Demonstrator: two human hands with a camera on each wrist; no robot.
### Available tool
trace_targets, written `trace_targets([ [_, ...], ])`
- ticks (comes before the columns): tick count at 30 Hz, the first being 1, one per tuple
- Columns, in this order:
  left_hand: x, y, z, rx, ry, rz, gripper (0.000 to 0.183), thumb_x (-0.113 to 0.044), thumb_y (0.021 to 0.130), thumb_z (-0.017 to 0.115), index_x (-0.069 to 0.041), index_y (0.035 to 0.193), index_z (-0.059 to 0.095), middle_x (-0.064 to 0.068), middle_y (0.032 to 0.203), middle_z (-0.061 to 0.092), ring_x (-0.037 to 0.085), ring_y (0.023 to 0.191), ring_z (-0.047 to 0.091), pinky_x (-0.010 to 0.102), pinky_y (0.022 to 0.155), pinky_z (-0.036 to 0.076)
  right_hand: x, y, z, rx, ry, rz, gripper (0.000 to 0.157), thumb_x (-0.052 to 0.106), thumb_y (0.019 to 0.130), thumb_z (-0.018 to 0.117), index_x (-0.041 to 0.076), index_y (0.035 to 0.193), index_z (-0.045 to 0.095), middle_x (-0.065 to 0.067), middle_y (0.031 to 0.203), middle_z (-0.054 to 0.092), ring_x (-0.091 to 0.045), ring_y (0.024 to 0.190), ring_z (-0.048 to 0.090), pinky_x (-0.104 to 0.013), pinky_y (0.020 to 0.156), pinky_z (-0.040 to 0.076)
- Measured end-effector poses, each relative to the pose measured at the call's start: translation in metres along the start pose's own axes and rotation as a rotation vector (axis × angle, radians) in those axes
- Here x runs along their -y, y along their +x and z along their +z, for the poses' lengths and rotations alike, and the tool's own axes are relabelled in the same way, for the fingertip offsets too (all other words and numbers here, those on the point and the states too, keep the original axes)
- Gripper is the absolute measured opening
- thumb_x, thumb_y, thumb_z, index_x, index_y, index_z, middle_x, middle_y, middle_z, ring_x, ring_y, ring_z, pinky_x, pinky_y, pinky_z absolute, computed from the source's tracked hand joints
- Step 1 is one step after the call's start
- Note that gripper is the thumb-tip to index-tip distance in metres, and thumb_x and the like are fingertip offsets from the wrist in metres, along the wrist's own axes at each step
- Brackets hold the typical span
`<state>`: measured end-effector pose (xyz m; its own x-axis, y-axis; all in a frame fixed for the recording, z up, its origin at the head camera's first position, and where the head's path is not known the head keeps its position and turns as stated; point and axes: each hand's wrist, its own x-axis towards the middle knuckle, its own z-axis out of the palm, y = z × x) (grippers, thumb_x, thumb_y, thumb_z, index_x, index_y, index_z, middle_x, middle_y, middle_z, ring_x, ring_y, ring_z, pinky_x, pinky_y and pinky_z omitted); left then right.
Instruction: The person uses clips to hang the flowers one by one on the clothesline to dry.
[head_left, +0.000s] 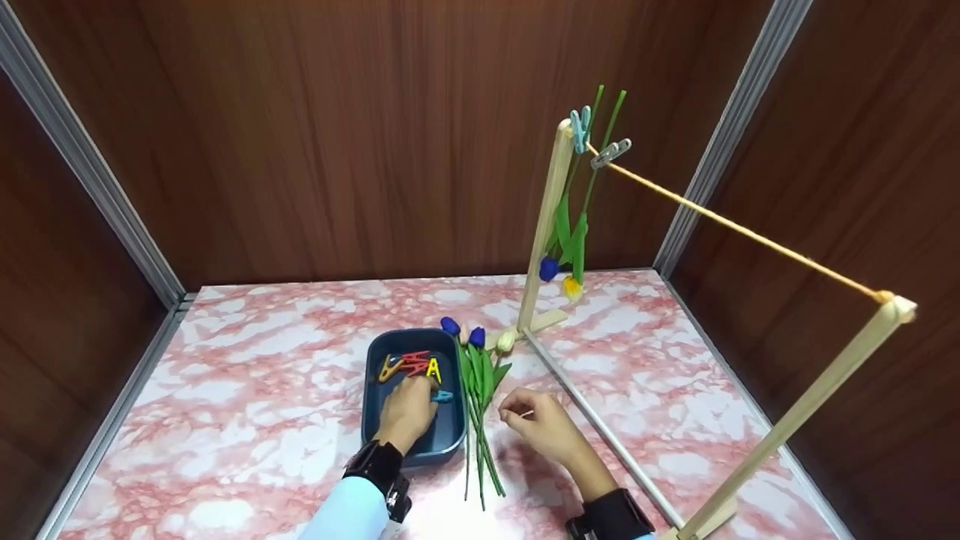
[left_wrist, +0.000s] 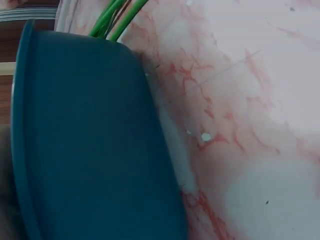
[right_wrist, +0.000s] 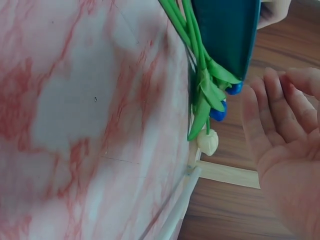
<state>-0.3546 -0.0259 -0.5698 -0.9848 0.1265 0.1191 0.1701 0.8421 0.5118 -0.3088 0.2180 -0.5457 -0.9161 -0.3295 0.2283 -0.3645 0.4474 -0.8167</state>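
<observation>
My left hand [head_left: 409, 409] reaches down into a dark blue bin [head_left: 414, 459], its fingertips partly hidden beside a light blue clothespin [head_left: 442, 396]. Whether they pinch it cannot be made out. Red clothespins [head_left: 416, 358], an orange one [head_left: 388, 369] and a yellow one [head_left: 433, 368] lie in the bin too. Loosely bent and holding nothing, my right hand [head_left: 541, 424] hovers right of a bunch of artificial tulips [head_left: 480, 375] with blue, pale pink and white heads. In the right wrist view its fingers [right_wrist: 280, 107] show bare. The left wrist view shows mostly the bin's wall [left_wrist: 95, 140].
A wooden frame with two posts [head_left: 551, 225] carries an orange cord [head_left: 739, 225]. Upside down near its far end hang a blue tulip [head_left: 550, 268] and a yellow tulip [head_left: 572, 288], clipped by a blue clothespin [head_left: 579, 131] and a grey one [head_left: 611, 153]. Wood-patterned walls enclose the marbled table [head_left: 247, 390].
</observation>
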Motion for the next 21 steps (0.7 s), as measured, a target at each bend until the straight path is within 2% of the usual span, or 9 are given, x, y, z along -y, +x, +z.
trace_targets([
  [6,0.001,-0.006,0.0,0.0,0.052,-0.029,0.012,-0.008,0.076,0.08,-0.014,0.081,0.071,0.008,0.083,0.069,0.032,0.076,0.068,0.049,0.064,0.054,0.003,-0.003,-0.003,0.013,-0.022,0.001,0.004,0.008,0.091,0.065,0.007,0.09,0.069,0.003,0.086,0.07,-0.011,0.081,0.064,-0.031,0.081,0.055],
  [11,0.0,-0.012,-0.001,0.018,0.051,-0.12,0.015,-0.001,0.076,0.073,-0.013,0.071,0.066,0.009,0.078,0.068,0.031,0.074,0.067,0.049,0.064,0.054,0.003,-0.005,-0.004,0.019,-0.032,0.014,0.005,0.009,0.092,0.065,0.006,0.091,0.069,0.003,0.088,0.069,-0.012,0.083,0.065,-0.032,0.082,0.055],
  [15,0.0,-0.018,-0.007,0.026,0.02,-0.179,0.013,-0.002,0.077,0.073,-0.012,0.071,0.067,0.008,0.078,0.068,0.029,0.075,0.067,0.048,0.064,0.054,0.003,-0.007,-0.004,0.027,-0.032,0.026,0.005,0.01,0.092,0.065,0.011,0.091,0.069,0.004,0.089,0.069,-0.012,0.085,0.065,-0.033,0.082,0.055],
  [17,0.001,-0.021,-0.011,0.01,-0.005,-0.178,0.011,-0.004,0.076,0.074,-0.012,0.072,0.068,0.007,0.078,0.068,0.028,0.074,0.066,0.046,0.064,0.054,0.003,-0.008,-0.005,0.027,-0.033,0.036,0.005,0.01,0.092,0.065,0.01,0.092,0.069,0.004,0.09,0.069,-0.012,0.085,0.065,-0.034,0.083,0.054],
  [21,0.003,-0.026,-0.017,-0.058,-0.068,-0.13,0.008,-0.006,0.074,0.075,-0.011,0.075,0.068,0.004,0.079,0.066,0.026,0.074,0.066,0.044,0.066,0.054,0.002,-0.011,-0.005,0.025,-0.045,0.043,0.004,0.012,0.092,0.065,0.012,0.093,0.069,0.004,0.09,0.069,-0.012,0.086,0.065,-0.034,0.084,0.054],
])
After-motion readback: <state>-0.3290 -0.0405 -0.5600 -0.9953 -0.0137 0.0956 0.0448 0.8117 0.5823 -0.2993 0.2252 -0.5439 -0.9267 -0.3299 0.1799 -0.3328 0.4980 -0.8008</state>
